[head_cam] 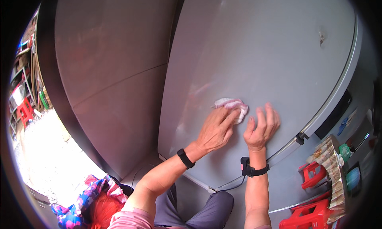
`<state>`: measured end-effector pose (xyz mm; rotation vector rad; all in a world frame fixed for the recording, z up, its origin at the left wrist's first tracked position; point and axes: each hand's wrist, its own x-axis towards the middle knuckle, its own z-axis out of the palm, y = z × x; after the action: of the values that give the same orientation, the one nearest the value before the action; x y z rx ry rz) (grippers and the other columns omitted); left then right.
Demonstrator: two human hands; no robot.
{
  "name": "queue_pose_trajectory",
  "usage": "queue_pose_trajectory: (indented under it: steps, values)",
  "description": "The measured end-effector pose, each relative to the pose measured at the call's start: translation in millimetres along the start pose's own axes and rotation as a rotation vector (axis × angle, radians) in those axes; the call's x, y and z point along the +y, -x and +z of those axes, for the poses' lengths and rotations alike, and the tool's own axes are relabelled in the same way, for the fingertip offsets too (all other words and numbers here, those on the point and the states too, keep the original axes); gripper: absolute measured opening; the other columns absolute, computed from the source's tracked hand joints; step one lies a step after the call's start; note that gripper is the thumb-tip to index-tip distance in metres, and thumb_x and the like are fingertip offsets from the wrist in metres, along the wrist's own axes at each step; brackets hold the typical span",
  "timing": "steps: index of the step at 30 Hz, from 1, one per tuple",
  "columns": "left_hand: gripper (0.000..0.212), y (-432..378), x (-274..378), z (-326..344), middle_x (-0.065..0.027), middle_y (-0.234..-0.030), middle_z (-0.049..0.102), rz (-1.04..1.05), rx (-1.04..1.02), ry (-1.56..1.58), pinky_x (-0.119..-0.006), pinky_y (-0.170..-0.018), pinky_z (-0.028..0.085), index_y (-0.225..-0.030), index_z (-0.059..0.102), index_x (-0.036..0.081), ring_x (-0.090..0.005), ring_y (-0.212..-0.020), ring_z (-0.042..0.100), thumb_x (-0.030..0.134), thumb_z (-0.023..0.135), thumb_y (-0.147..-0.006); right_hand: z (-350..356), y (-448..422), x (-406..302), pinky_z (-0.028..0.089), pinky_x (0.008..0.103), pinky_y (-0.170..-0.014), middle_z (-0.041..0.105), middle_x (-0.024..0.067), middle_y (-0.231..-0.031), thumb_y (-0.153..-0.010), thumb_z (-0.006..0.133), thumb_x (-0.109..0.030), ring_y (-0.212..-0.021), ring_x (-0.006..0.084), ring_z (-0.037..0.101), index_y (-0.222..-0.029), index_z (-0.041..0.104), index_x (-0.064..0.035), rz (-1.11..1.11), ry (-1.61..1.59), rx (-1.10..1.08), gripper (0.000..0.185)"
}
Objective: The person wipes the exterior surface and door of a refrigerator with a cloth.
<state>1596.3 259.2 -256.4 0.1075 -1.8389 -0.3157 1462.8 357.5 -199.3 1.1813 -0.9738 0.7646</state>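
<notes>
My left hand [219,127] presses a crumpled white cloth with pinkish-red edging [231,103] against a large smooth grey panel [256,61], seemingly the side of a refrigerator. Part of the cloth is hidden under the fingers. Just right of it, my right hand [262,129] has its fingers bent and apart, holding nothing. It is at the same panel, slightly blurred; whether it touches the surface I cannot tell. A black band [185,158] circles the left wrist. On the right wrist, a strap holds a small black device [245,166] with a cable.
A brownish-grey panel [116,70] stands at left, beyond a dark gap. A black hinge-like bracket [301,138] sits on the grey panel's right edge. Red plastic stools [310,215] and a cloth-covered table [334,160] are at right. A red bag [104,209] and patterned fabric [80,205] lie lower left.
</notes>
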Motion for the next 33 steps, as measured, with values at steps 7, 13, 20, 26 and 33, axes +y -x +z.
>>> queue_pose_trajectory:
  steps: [7, 13, 20, 26, 33]
  values:
    - [0.059, -4, 2, -46, -0.0199, -0.147, 0.049, -0.333, -0.107, 0.676, -0.041, -0.106, 0.043, -0.152, 0.028, 0.002, -0.0336, -0.133, 0.051, 0.016, 0.046, -0.098, 10, 2, -54, 0.039, 0.0503, -0.110, 0.050, 0.0199, -0.145, -0.095, 0.057, -0.022, -0.138, 0.0422, 0.042, -0.139, 0.053, -0.0020, -0.081, -0.132, -0.491, 0.048]
    - [0.044, 23, 19, -132, -0.0194, -0.126, 0.066, -0.371, 0.202, 0.129, -0.037, -0.100, 0.048, -0.134, 0.054, -0.001, -0.0330, -0.121, 0.062, -0.002, 0.053, -0.090, 9, 1, -66, 0.028, 0.0516, -0.117, 0.038, 0.0187, -0.155, -0.096, 0.055, -0.025, -0.143, 0.0400, 0.036, -0.149, 0.040, -0.0030, -0.086, 0.077, -0.721, 0.060]
    - [0.032, 89, 16, -188, -0.0131, -0.112, 0.070, -0.488, 0.601, 0.005, -0.032, -0.097, 0.048, -0.121, 0.062, -0.002, -0.0205, -0.107, 0.066, -0.007, 0.049, -0.092, 78, -102, -65, 0.028, 0.0562, -0.115, 0.038, 0.0200, -0.154, -0.086, 0.068, -0.023, -0.145, 0.0423, 0.031, -0.143, 0.046, -0.0054, -0.033, 0.043, -0.367, 0.064]
    - [0.026, 169, -27, -117, -0.0117, -0.103, 0.070, -0.851, 0.671, 0.242, -0.028, -0.090, 0.049, -0.120, 0.061, -0.002, -0.0173, -0.099, 0.066, -0.001, 0.050, -0.097, 133, -26, -158, 0.035, 0.0509, -0.112, 0.051, 0.0156, -0.139, -0.096, 0.049, -0.016, -0.136, 0.0356, 0.042, -0.137, 0.052, -0.0112, -0.238, -0.337, -0.756, 0.041]
    - [0.033, 298, -25, 8, -0.0109, -0.099, 0.071, -1.422, 0.422, 0.761, -0.030, -0.075, 0.051, -0.124, 0.058, -0.001, -0.0165, -0.083, 0.067, 0.008, 0.048, -0.095, 152, -61, -122, 0.026, 0.0516, -0.118, 0.033, 0.0137, -0.159, -0.092, 0.058, -0.031, -0.144, 0.0375, 0.034, -0.149, 0.040, -0.0136, -0.387, -0.037, -0.586, 0.062]
